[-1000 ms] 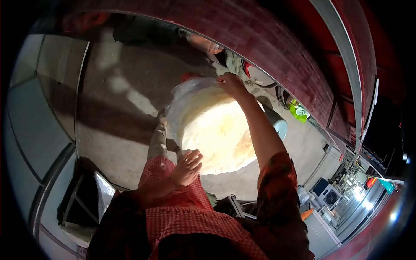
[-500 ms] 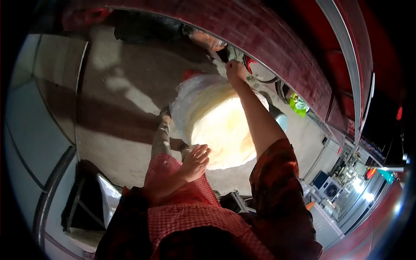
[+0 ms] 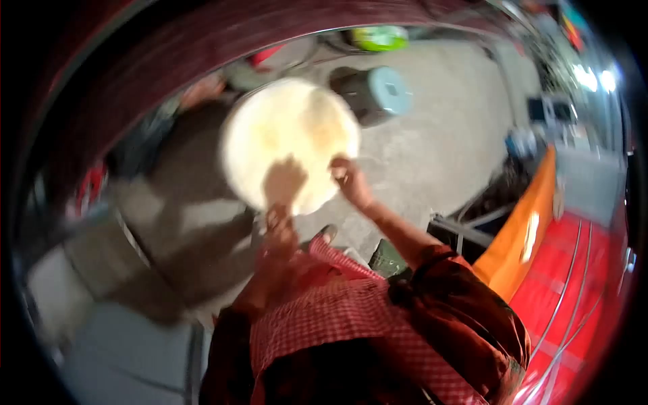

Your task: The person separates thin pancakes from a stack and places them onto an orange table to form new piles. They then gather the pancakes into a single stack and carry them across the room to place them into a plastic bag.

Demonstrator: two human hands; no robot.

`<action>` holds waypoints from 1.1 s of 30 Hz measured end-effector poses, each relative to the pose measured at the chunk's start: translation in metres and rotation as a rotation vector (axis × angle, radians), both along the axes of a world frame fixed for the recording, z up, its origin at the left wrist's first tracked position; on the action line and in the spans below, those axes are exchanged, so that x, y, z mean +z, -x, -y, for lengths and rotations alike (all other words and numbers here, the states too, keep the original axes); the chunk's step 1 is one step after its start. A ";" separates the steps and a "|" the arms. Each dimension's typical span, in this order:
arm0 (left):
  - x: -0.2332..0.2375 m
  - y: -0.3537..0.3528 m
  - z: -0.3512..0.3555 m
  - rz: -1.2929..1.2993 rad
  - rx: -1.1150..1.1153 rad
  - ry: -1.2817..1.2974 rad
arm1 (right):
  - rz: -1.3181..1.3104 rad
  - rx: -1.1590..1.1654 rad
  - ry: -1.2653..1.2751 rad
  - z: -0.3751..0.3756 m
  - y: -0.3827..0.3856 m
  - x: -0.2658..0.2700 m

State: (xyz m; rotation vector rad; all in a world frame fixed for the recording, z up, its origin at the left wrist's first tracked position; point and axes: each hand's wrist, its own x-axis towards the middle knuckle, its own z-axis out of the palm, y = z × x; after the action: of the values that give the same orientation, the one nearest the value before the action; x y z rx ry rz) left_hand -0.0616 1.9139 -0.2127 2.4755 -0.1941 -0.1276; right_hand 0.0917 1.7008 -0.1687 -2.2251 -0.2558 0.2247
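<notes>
A wide round container [image 3: 233, 158] with brightly lit, pale contents stands on the floor in front of me; glare and blur hide what fills it. My left hand [image 3: 280, 228] is at its near edge, blurred, with fingers apparently stretched out and nothing seen in them. A hand-shaped shadow falls on the pale surface just beyond. Over the right rim, my right hand [image 3: 352, 182] has its fingers curled together. Whether something small is pinched in them I cannot make out. I wear a red checked apron [image 3: 324, 307].
A light blue round stool or bucket [image 3: 388, 91] stands beyond the container to the right. A bright green item [image 3: 380, 38] lies farther back. An orange panel [image 3: 520, 233] and a red surface [image 3: 560, 290] are at the right. A dark red edge [image 3: 270, 34] curves across the top.
My view has swung to the right. My right hand has come back from beyond the container to its right rim. My left hand is still near the near edge.
</notes>
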 end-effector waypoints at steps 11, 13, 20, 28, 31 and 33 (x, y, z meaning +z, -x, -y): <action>-0.001 0.042 0.079 -0.074 -0.187 -0.301 | -0.789 -0.647 0.406 0.369 0.420 -0.088; 0.017 0.026 0.123 -0.341 -0.278 -0.282 | -0.886 -0.918 0.072 0.405 0.452 -0.044; -0.002 -0.040 0.287 -0.701 -0.446 -0.178 | -0.394 -1.629 -0.863 0.540 0.488 0.035; -0.005 -0.125 0.516 -0.826 -0.532 -0.117 | 0.023 -1.591 -1.260 0.732 0.407 0.108; -0.010 -0.166 0.603 -0.856 -0.562 -0.108 | 0.141 -1.547 -1.323 0.818 0.373 0.130; -0.011 -0.196 0.655 -0.882 -0.568 -0.104 | 0.153 -1.605 -1.357 0.864 0.353 0.148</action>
State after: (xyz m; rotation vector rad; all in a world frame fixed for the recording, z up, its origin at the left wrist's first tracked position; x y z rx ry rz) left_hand 0.1348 1.2586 -0.2238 2.1524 -0.4938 -1.4428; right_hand -0.2609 0.8368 -0.0205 -0.5940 1.0046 -0.7695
